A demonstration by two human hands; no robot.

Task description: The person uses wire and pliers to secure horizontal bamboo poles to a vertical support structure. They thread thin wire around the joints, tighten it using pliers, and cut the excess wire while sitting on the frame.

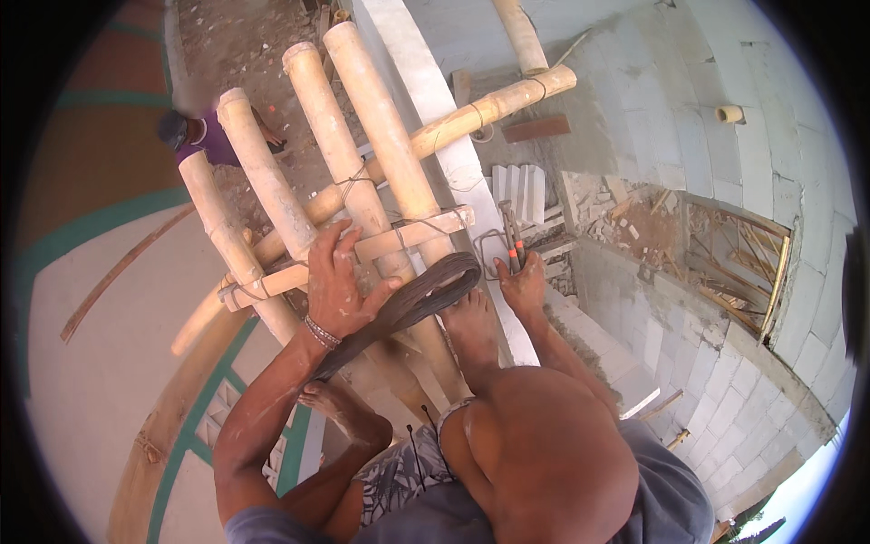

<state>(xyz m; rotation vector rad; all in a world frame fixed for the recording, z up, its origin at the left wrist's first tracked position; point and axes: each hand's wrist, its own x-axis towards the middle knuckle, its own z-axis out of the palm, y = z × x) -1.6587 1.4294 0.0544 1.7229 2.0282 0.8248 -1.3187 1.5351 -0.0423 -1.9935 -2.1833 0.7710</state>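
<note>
My left hand [340,286] lies with fingers spread over a wooden crosspiece [412,234] and the bamboo beside it. Thin dark wire ties bind this crosspiece to several bamboo poles [381,118]. Beside my left thumb runs a folded bundle of dark wire [439,286], its looped end by my right foot [473,331]; whether the hand bears on it I cannot tell. My right hand [523,283] is closed round the handles of pincers [514,243], black with orange, their metal head upward. A bent wire [489,245] sticks out just left of the pincers.
A long bamboo pole [480,113] crosses beneath the upright ones. My feet are up on the bamboo and the narrow white wall top [417,63]. Far below are a person in purple [204,136], rubble and stacked blocks [518,190]. Grey block walls [725,136] rise at right.
</note>
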